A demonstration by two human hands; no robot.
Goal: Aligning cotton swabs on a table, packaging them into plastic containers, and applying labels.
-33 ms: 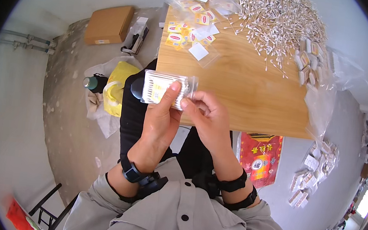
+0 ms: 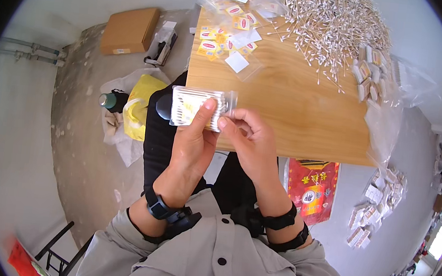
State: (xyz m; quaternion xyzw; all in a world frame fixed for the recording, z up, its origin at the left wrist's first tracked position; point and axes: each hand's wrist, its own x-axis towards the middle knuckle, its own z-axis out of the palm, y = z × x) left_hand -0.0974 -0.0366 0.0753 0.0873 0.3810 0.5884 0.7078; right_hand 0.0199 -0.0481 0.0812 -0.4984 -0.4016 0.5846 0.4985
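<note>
A clear plastic bag of cotton swabs [image 2: 186, 103] is held up at the near left corner of the wooden table [image 2: 298, 124]. The white swabs lie side by side, and a yellowish card shows among them. My left hand [image 2: 192, 148] grips the bag from below, thumb pressed across its front. Thumb and forefinger of my right hand [image 2: 252, 146] pinch the bag's right edge, where the clear mouth sticks out past the swab tips. Its other fingers are curled in.
Loose cotton swabs [image 2: 335, 21] form a big heap at the far right of the table, beside several filled packs [image 2: 370, 73]. Yellow-and-white cards [image 2: 209, 46] and clear bags lie far left. More packs [image 2: 372, 208] and a red sack [image 2: 311, 193] are on the floor.
</note>
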